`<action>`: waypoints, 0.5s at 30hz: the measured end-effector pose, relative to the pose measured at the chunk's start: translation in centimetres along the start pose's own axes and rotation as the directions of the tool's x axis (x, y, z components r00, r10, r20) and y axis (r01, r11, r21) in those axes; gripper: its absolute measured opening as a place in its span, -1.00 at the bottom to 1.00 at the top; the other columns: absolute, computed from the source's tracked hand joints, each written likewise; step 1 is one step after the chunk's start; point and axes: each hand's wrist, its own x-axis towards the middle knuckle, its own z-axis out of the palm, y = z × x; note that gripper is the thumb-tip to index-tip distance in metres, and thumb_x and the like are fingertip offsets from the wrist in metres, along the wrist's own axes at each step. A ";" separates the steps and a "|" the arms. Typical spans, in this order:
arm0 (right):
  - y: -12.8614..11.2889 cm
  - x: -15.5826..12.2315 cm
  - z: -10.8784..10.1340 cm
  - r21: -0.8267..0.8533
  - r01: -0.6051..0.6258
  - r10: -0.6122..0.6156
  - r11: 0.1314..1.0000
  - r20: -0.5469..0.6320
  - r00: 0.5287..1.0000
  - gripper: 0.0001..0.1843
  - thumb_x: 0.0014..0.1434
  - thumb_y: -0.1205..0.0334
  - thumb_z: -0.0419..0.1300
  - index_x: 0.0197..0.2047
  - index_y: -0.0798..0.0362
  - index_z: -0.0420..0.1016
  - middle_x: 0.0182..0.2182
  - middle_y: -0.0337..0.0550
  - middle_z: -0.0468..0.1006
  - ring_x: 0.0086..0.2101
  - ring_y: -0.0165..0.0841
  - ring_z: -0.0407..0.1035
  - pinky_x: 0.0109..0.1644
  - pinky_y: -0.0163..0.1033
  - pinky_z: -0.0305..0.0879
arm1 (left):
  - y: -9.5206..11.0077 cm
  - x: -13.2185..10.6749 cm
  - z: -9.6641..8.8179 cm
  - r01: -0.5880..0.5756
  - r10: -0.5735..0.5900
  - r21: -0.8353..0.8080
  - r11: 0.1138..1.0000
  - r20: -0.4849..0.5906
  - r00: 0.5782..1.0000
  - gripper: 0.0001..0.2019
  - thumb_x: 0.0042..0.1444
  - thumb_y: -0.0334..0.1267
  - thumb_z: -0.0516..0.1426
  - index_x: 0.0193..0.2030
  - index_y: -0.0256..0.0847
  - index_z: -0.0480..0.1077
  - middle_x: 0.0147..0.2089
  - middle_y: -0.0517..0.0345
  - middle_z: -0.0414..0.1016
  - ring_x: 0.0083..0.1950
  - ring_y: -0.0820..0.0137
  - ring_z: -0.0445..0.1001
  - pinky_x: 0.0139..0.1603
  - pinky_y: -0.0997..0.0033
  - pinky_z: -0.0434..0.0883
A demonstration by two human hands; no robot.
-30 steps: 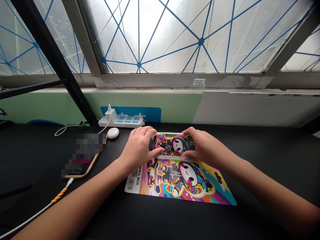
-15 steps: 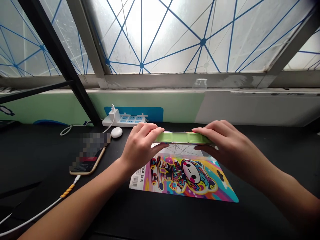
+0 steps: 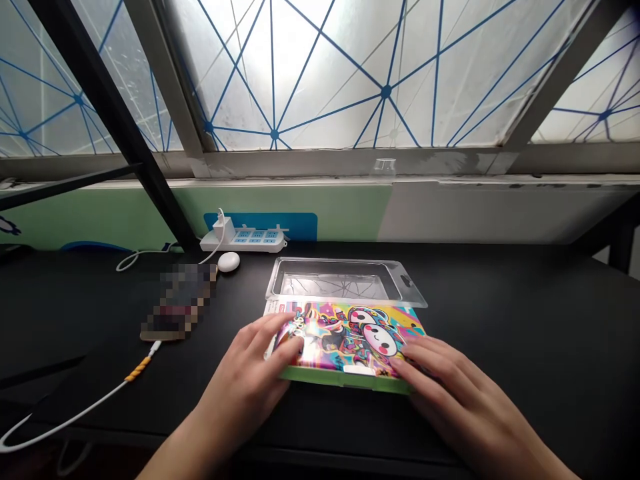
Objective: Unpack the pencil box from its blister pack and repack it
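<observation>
A pencil box [image 3: 335, 338] with a bright cartoon lid and green sides lies low in front of me, its lid facing up. My left hand [image 3: 255, 363] grips its left end, fingers on the lid and the rest of the grip partly hidden. At the right end my right hand [image 3: 443, 377] holds it, fingertips on the lid and thumb out of sight. Under and behind the box shows a strip of the printed backing card [image 3: 417, 323]. The clear plastic blister shell [image 3: 410, 287] lies beyond it, its hollow facing up.
To the left a phone [image 3: 183, 300] is plugged into a white cable [image 3: 100, 407]. A round white case [image 3: 229, 262] sits beside a power strip [image 3: 260, 239] by the wall. A black slanted post [image 3: 115, 120] rises at the left.
Both hands have brought the pencil box down and nearer to me. It has tipped from edge-on to lid up, now covering most of the card, and the clear shell has come into view.
</observation>
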 end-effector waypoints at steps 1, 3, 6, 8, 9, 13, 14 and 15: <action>0.1 0.0 0.2 0.028 -0.042 0.043 0.999 -0.011 0.999 -0.34 0.32 0.31 0.19 0.41 -0.34 0.26 0.20 -0.16 0.54 0.18 -0.07 0.44 0.25 0.03 0.44 | 0.1 -0.3 -0.1 0.087 -0.085 -0.043 0.995 0.039 0.996 -0.52 0.20 -0.45 0.16 0.25 -0.02 0.35 0.36 -0.08 0.37 0.34 0.05 0.38 0.24 0.02 0.45; 0.5 0.0 0.4 0.076 -0.157 0.157 0.985 0.003 0.988 -0.37 0.25 0.17 0.30 0.36 -0.29 0.34 0.28 -0.10 0.46 0.19 -0.03 0.43 0.22 0.04 0.47 | 0.3 -0.7 -0.3 0.249 -0.234 -0.122 0.961 0.126 0.964 -0.38 0.18 -0.31 0.23 0.38 0.00 0.23 0.40 -0.06 0.34 0.36 0.01 0.37 0.27 -0.02 0.45; 1.2 -0.2 0.6 0.133 -0.329 0.322 0.935 0.077 0.944 -0.31 0.19 0.00 0.36 0.36 -0.21 0.34 0.36 -0.04 0.35 0.25 0.02 0.35 0.26 0.08 0.43 | 0.8 -1.1 -0.7 0.407 -0.365 -0.220 0.887 0.209 0.907 -0.17 0.18 -0.14 0.28 0.52 0.11 0.00 0.43 0.00 0.31 0.38 0.04 0.37 0.29 0.01 0.46; 1.3 -0.4 0.6 0.183 -0.385 0.375 0.905 0.086 0.923 -0.30 0.19 -0.01 0.35 0.37 -0.17 0.33 0.39 -0.01 0.30 0.29 0.02 0.29 0.30 0.07 0.37 | 1.1 -1.2 -0.6 0.446 -0.394 -0.251 0.859 0.233 0.889 -0.11 0.19 -0.09 0.29 0.55 0.15 -0.08 0.46 0.02 0.27 0.41 0.04 0.34 0.31 0.01 0.44; 1.3 -0.4 0.5 0.207 -0.400 0.389 0.893 0.092 0.916 -0.30 0.20 -0.01 0.34 0.37 -0.16 0.32 0.41 0.00 0.28 0.31 0.02 0.27 0.32 0.07 0.34 | 1.2 -1.2 -0.5 0.451 -0.397 -0.253 0.856 0.238 0.886 -0.11 0.20 -0.07 0.28 0.56 0.15 -0.11 0.48 0.01 0.24 0.42 0.02 0.32 0.32 -0.02 0.42; 1.4 -0.5 0.0 0.241 -0.453 0.421 0.858 0.172 0.890 -0.32 0.24 -0.02 0.30 0.38 -0.16 0.30 0.43 -0.03 0.24 0.34 0.00 0.22 0.37 0.09 0.26 | 1.1 -1.1 -0.2 0.439 -0.370 -0.235 0.867 0.286 0.884 -0.13 0.26 -0.05 0.23 0.57 0.16 -0.18 0.52 -0.01 0.17 0.49 -0.04 0.20 0.38 -0.19 0.31; 1.4 -0.6 -0.1 0.246 -0.468 0.432 0.849 0.189 0.882 -0.32 0.24 -0.03 0.30 0.39 -0.16 0.30 0.43 -0.03 0.24 0.34 0.00 0.22 0.36 0.09 0.26 | 1.1 -1.1 -0.2 0.438 -0.362 -0.243 0.866 0.301 0.882 -0.14 0.27 -0.06 0.22 0.57 0.17 -0.18 0.52 -0.01 0.16 0.49 -0.03 0.20 0.39 -0.20 0.30; 1.5 -0.6 -0.2 0.253 -0.483 0.444 0.838 0.198 0.874 -0.31 0.23 -0.05 0.30 0.38 -0.15 0.30 0.42 -0.02 0.26 0.33 0.01 0.23 0.36 0.09 0.27 | 1.1 -1.0 -0.3 0.441 -0.359 -0.256 0.860 0.310 0.880 -0.15 0.27 -0.07 0.22 0.57 0.17 -0.17 0.52 0.00 0.16 0.49 -0.02 0.20 0.39 -0.19 0.29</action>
